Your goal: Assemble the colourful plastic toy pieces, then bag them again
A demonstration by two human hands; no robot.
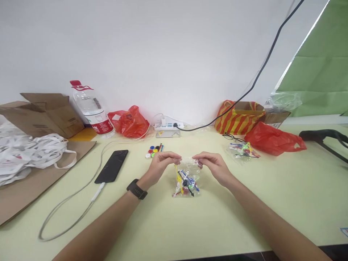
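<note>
Between my hands a clear plastic bag [187, 181] hangs or stands just over the table, with small coloured plastic arrows and round pieces inside. My left hand [165, 163] pinches the bag's upper left corner between thumb and fingers. At the upper right corner my right hand [213, 165] pinches the film in the same way. Behind my left hand lie coloured discs [153, 150] and a few thin arrow pieces. A second clear bag [243, 150] of similar pieces rests on the table to the right.
A black phone [112, 166] on a charging cable lies at left, near white straps [43, 152] on cardboard. Along the wall stand a large bottle [92, 112], a red bag [130, 122], a power strip [169, 126] and a striped bag [236, 119]. Glasses [231, 136] and another red bag [274, 139] lie right.
</note>
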